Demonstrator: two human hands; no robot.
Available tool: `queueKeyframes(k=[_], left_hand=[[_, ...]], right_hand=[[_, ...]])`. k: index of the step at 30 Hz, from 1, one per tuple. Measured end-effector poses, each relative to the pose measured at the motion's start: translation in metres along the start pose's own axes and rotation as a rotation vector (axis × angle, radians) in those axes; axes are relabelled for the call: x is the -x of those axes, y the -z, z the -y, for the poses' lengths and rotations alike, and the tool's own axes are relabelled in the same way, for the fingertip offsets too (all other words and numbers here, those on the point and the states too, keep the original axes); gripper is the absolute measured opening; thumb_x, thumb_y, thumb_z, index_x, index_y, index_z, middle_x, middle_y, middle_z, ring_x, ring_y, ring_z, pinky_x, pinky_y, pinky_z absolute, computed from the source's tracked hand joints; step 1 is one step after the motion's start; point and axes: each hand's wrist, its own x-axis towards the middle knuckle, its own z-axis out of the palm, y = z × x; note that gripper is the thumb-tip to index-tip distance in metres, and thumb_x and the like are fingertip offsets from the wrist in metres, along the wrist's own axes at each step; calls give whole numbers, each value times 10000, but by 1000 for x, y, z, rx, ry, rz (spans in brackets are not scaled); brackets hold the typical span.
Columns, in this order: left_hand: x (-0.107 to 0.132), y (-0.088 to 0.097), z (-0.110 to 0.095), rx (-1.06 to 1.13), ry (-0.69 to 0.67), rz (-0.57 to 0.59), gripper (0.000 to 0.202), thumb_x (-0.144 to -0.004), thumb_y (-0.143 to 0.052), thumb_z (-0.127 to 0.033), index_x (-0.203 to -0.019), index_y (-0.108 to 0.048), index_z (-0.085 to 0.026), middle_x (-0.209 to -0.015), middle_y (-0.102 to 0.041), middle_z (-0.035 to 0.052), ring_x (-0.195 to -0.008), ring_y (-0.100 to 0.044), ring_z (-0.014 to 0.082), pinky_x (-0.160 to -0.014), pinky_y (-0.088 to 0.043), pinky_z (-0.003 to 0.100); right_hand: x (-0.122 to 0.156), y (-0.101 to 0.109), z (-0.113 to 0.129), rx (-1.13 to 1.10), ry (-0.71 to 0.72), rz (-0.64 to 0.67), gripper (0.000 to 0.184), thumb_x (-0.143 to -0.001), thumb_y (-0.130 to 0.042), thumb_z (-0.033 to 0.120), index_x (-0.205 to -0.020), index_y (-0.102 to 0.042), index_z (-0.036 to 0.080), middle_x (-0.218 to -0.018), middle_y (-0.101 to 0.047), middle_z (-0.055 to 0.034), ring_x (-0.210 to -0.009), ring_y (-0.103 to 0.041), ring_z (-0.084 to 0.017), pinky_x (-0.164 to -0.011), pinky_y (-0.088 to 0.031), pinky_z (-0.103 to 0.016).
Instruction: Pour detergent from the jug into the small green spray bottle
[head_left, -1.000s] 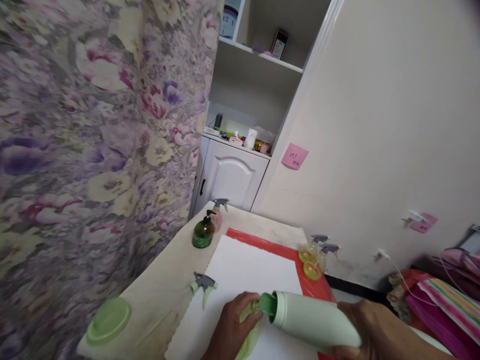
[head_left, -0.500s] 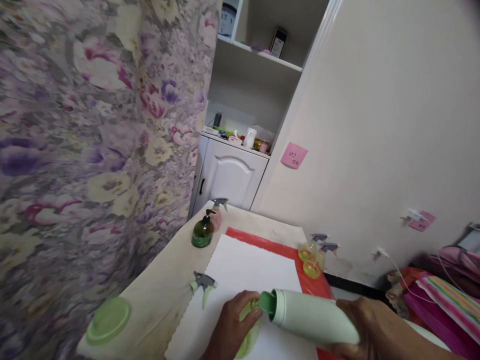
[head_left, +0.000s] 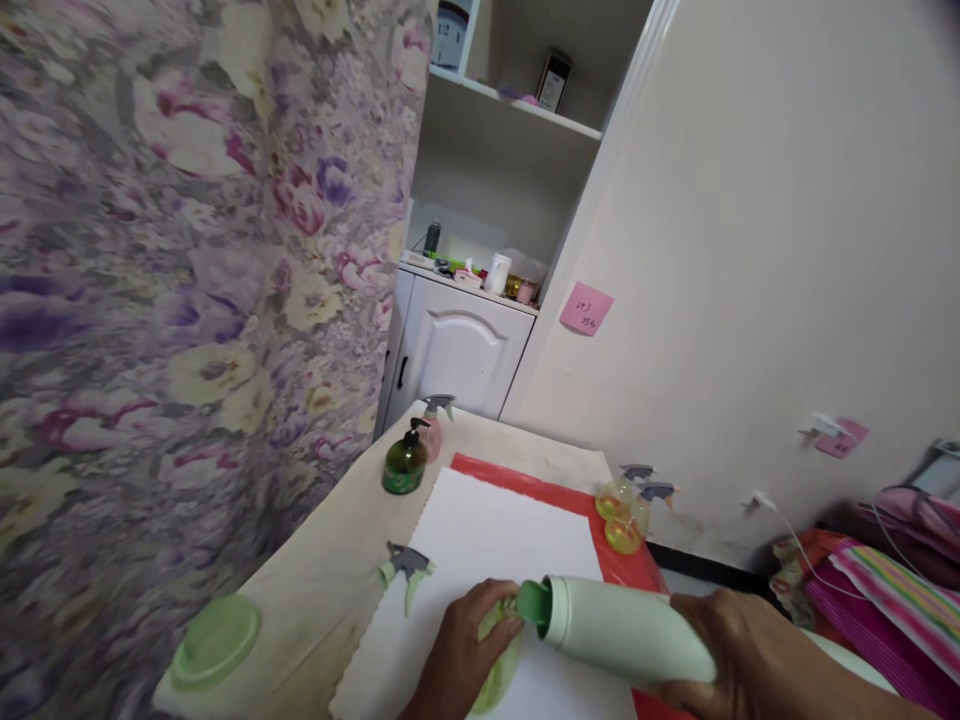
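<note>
My left hand is closed around the neck of a translucent yellow-green bottle over the white sheet. In my right hand is a pale green jug, tipped nearly onto its side. Its green spout meets the bottle's mouth; whether liquid flows there I cannot tell. A grey and green spray head lies on the sheet's left edge. Near the table's left corner rests a round green lid.
A dark green pump bottle and a pink spray bottle stand at the back left. Two yellow spray bottles stand at the right by a red sheet. A floral curtain borders the left side.
The view has shifted very slightly. Both hands, the bottle and the tilted jug hold nearly the same positions.
</note>
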Motion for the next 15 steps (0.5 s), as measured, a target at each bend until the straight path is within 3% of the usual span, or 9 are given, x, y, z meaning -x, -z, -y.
queueKeyframes(k=[15], left_hand=[[-2, -3, -1, 7, 5, 24, 246, -799, -629, -234, -1029, -714, -213, -1068, -759, 66, -1009, -672, 234, -923, -482, 317]], right_hand=[[0, -5, -9, 22, 52, -28, 211, -721, -668, 463, -854, -670, 300, -714, -753, -3, -644, -715, -232, -537, -360, -276]])
